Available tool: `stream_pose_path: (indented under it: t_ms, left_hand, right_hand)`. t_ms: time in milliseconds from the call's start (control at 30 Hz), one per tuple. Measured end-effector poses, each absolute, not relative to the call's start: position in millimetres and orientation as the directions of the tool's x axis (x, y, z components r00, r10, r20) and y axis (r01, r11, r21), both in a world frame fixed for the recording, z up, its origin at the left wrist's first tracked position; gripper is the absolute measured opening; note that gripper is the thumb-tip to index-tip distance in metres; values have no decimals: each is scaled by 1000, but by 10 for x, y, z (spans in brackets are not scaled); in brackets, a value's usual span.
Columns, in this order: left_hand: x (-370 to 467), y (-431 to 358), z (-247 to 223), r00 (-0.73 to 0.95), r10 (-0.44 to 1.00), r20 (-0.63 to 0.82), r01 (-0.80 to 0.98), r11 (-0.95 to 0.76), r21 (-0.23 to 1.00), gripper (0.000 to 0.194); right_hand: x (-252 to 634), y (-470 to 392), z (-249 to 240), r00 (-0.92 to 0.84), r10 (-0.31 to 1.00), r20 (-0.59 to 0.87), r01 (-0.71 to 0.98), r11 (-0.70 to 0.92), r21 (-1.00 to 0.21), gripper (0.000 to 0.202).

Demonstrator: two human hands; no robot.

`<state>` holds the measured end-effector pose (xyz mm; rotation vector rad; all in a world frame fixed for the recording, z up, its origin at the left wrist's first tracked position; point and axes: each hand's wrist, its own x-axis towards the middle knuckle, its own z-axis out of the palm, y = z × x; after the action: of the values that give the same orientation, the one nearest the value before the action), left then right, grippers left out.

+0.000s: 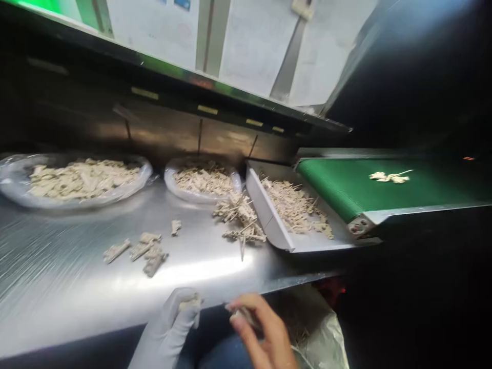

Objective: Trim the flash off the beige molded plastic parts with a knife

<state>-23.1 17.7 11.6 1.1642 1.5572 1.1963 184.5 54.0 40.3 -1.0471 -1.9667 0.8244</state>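
Note:
At the table's front edge, my left hand [169,323], in a white glove, is closed around a small beige plastic part [191,302]. To its right is my bare right hand [265,330], its thumb and fingers curled together. Something small and greyish shows between those fingers, but it is too blurred and covered to name. Several loose beige parts [142,249] lie on the metal table [69,287] beyond my left hand. A heap of beige pieces with thin sticks [242,218] sits farther back, against a white tray's side.
Two plastic-lined round containers [77,204] [188,196] of beige parts stand at the back. The white tray [274,225] holds many thin pieces, beside a green conveyor belt [334,179] carrying a small beige cluster [389,177]. An open bag [330,333] hangs below the table edge, right.

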Motion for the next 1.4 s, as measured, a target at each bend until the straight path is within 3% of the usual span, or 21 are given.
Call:
stream_pose_path:
  t_ms: [200,300,600,900,1067,1200,1400]
  left_hand:
    - [-145,166,227,-149,985,-87,-105,72,992,32]
    - [-111,123,195,-126,988,-92,-157,72,985,29]
    - [-125,116,216,-36,997,-73,-133,68,989,28]
    - [-205,107,151,-21,1000,21,146,-18,989,25]
    - [-246,103,160,55,988,-146,-42,148,988,35]
    - [-221,85,164,-4,989,-149,-98,148,984,34]
    - [-207,89,158,-52,974,-220,-88,215,973,32]
  right_hand:
    - [1795,597,633,-459,772,440,372,617,-694,9]
    - [1771,621,637,-456,763,459,395,635,-664,8]
    - [1793,610,536,-493,756,431,389,634,-668,8]
    - [1733,610,493,-484,727,488,390,678,-623,11]
    - [1668,622,449,-486,709,511,300,684,-665,11]
    - [1731,624,407,-517,723,459,324,661,-677,8]
    - [1825,702,480,-530,680,507,461,732,-501,19]
